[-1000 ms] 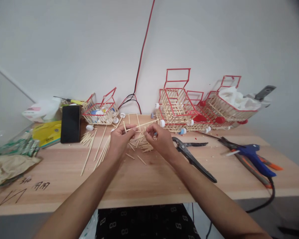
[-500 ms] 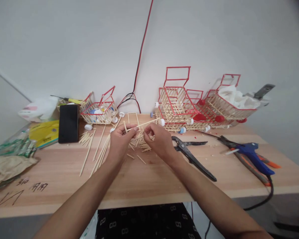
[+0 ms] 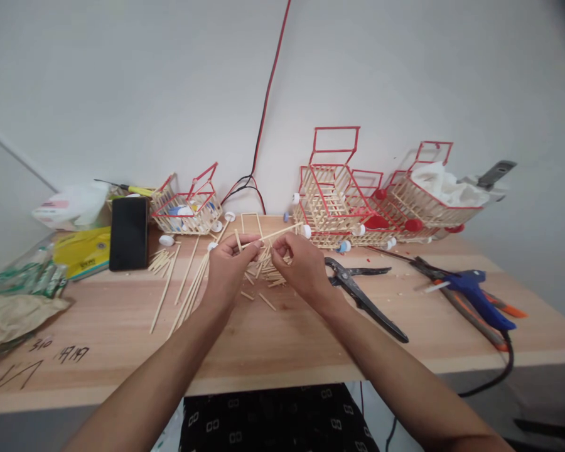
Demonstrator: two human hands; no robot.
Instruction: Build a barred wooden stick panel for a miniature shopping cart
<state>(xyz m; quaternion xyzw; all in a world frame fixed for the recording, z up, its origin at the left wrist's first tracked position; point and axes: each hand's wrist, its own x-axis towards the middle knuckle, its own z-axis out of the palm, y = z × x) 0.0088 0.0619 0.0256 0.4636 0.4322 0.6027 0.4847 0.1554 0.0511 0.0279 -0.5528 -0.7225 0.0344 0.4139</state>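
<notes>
both hands meet over the middle of the wooden table (image 3: 282,351), toward its far side. the left hand (image 3: 228,267) pinches a thin bamboo stick (image 3: 275,233) between thumb and fingertips, its fingers closed narrow around the near end; the stick runs up and to the right, with its far tip close to a white cap by the carts. the right hand (image 3: 299,263) sits just beside the left, fingers curled in and pinched at the same stick a little further along it, though whether it grips the stick or a short piece under it cannot be told. beneath the hands lies a heap of short cut sticks (image 3: 266,270), and to the left several long sticks (image 3: 188,285) lie fanned out on the table. near the right hand, to its right, black pliers (image 3: 362,292) lie with handles spread. further right a blue glue gun (image 3: 478,295) rests across an orange-handled tool. against the far wall stand red-edged stick carts (image 3: 339,198) to the right and a smaller stick basket (image 3: 186,207) to the left, with a black phone (image 3: 129,233) propped beside it. a red and black cable (image 3: 263,125) climbs the wall.
</notes>
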